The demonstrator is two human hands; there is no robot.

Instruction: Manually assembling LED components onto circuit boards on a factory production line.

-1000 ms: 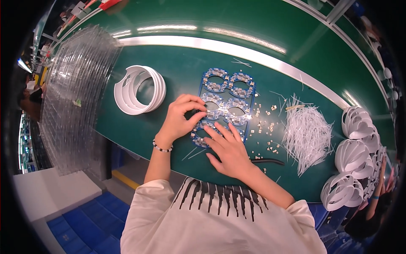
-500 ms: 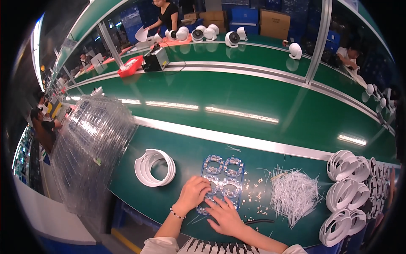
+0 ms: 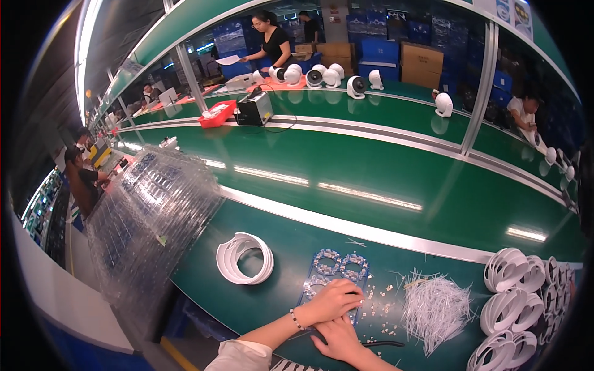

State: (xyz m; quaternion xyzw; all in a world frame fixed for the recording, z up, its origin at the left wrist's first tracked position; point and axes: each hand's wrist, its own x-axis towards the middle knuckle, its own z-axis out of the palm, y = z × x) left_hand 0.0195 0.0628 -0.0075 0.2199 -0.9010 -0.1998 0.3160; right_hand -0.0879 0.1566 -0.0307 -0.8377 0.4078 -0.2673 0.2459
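A blue tray (image 3: 339, 264) of round ringed parts lies flat on the green bench in front of me. My left hand (image 3: 331, 301), a bead bracelet on its wrist, rests on the tray's near end with the fingers pointing right and close together. Whether they pinch anything is hidden. Just below it, my right hand (image 3: 337, 339) lies flat on the bench, palm down, and holds nothing. Small white pieces (image 3: 382, 298) are scattered to the right of both hands. A thin black tool (image 3: 385, 344) lies beside my right hand.
A pile of white wires (image 3: 436, 306) lies right of the tray, with stacks of white rings (image 3: 523, 290) beyond it. One white ring stack (image 3: 245, 258) sits to the left, next to a tall stack of clear plastic trays (image 3: 148, 213). Other people work at benches behind.
The view has tilted up, so both hands now sit at the lower edge. My left hand has spread over the tray's near end, and my right hand has slid off below it.
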